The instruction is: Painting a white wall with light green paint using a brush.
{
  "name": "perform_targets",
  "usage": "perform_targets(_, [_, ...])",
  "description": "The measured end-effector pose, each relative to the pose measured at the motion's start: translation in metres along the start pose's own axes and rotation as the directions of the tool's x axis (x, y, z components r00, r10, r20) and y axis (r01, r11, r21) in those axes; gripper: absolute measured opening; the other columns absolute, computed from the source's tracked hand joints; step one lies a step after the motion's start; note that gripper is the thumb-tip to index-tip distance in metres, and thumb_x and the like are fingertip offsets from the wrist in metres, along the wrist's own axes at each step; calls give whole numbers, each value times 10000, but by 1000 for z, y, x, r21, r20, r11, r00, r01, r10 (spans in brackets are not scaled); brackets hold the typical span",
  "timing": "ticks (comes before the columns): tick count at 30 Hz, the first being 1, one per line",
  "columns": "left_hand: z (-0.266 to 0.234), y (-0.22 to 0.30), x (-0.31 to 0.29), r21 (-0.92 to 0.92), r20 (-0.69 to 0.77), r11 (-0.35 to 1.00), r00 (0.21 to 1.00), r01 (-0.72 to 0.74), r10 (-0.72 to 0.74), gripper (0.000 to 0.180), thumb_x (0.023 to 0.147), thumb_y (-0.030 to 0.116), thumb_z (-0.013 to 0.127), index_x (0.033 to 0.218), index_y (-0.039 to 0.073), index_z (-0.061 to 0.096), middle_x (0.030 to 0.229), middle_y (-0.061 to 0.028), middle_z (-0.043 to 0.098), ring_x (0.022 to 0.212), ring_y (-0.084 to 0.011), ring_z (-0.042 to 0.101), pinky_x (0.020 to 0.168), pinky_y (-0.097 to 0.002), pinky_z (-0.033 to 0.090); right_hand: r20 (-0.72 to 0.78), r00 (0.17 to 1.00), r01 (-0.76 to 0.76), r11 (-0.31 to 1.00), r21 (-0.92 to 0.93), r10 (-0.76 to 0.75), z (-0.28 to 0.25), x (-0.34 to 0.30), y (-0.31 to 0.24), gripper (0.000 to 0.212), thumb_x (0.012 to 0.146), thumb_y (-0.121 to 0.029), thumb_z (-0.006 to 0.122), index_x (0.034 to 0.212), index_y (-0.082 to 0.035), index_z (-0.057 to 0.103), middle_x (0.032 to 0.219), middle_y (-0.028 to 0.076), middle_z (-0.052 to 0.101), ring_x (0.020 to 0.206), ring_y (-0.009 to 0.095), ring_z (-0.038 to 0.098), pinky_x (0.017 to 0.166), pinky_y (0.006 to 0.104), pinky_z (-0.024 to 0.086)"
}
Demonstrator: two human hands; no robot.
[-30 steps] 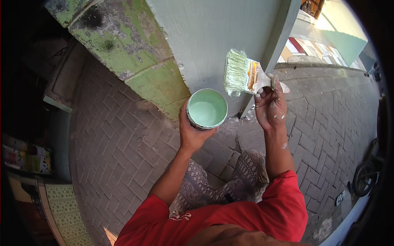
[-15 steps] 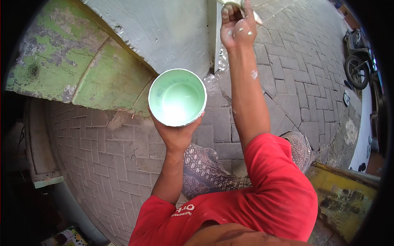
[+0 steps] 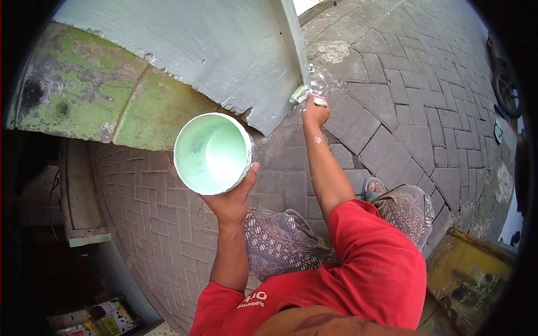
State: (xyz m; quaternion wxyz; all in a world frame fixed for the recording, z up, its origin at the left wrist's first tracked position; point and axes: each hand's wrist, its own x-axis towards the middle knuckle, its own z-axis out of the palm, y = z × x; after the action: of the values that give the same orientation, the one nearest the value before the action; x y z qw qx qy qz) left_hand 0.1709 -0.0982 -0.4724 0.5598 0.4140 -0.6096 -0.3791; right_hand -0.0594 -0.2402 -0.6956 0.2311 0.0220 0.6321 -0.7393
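My left hand (image 3: 231, 197) holds up a round white cup (image 3: 213, 152) with pale green paint inside it. My right hand (image 3: 315, 113) grips a paintbrush (image 3: 302, 94), and its bristles press against the low corner of a pale grey-green painted wall (image 3: 224, 50). The right arm is stretched forward and has paint spots on it. To the left of the painted part the wall is old, with patchy green and dark stains (image 3: 101, 101).
Grey brick paving (image 3: 403, 84) covers the ground around me. A yellow-stained block (image 3: 471, 269) sits at lower right. A two-wheeler's wheel (image 3: 507, 89) shows at the right rim. Boxes and a shelf lie in shadow at the left (image 3: 84, 213).
My right hand has come down from high on the wall to its low corner with the brush. The cup has stayed in my left hand, and my view has tilted.
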Motion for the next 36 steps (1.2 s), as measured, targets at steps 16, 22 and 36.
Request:
perform_targets(16, [29, 4, -1, 60, 58, 992, 993, -109, 105, 722, 658, -20, 948, 1285, -37, 591, 1174, -118, 691, 1054, -202, 687, 925, -357, 578, 258, 787, 199, 626, 754, -560, 86, -56, -310, 158, 984, -97, 715, 1020, 57, 721, 864, 104, 752, 678, 153, 727, 590, 252, 601])
perform_targets(22, [36, 2, 3, 51, 56, 993, 993, -104, 102, 736, 662, -30, 941, 1301, -41, 575, 1183, -119, 685, 1064, -205, 683, 908, -354, 587, 357, 919, -123, 736, 665, -169, 49, -13, -125, 215, 950, -56, 747, 1113, 58, 666, 984, 146, 734, 753, 226, 751, 636, 285, 640])
perform_targets(36, [22, 0, 5, 83, -68, 989, 989, -126, 132, 712, 676, -14, 936, 1294, -32, 583, 1186, -124, 690, 1071, -219, 681, 944, -363, 558, 159, 844, 519, 855, 0, -512, 45, -73, -143, 246, 843, -284, 778, 895, -45, 760, 763, 157, 741, 690, 332, 732, 686, 434, 557])
